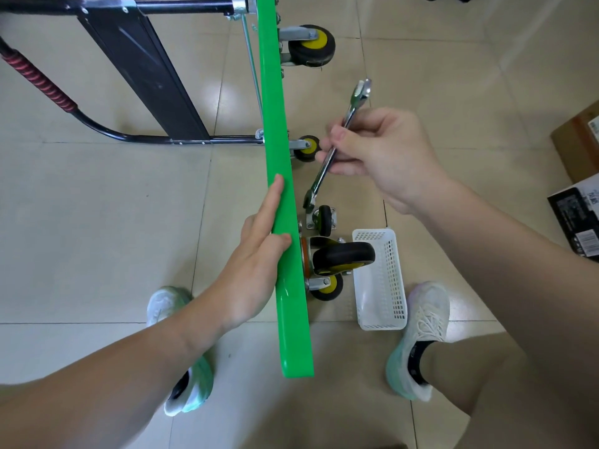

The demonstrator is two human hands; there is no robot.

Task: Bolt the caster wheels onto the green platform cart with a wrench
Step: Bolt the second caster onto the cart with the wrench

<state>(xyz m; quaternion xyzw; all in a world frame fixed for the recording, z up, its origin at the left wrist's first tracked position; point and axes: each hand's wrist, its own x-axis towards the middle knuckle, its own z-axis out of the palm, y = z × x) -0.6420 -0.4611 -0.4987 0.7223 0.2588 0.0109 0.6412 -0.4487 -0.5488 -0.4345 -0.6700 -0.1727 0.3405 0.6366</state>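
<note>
**Wrench working at a caster on the tipped cart**

The right hand (pixel 385 153) is gripping the shiny steel wrench (pixel 319 183) at mid-shaft, fingers curled round it. The wrench is lying diagonally, its lower head sitting down by the metal bracket of a small caster wheel (pixel 325 220) and its other head pointing up and away to the right. The left hand (pixel 259 254) is pressing flat, fingers straight, against the glossy green platform (pixel 287 196), thumb hooking over its edge. The platform is standing on its side, long axis running away from the person, with its black rubber, yellow-hubbed wheels facing right. A white perforated plastic basket (pixel 382 293) is sitting on the pale tiled floor (pixel 97 222) just beside the nearest wheel (pixel 343 256).
</note>
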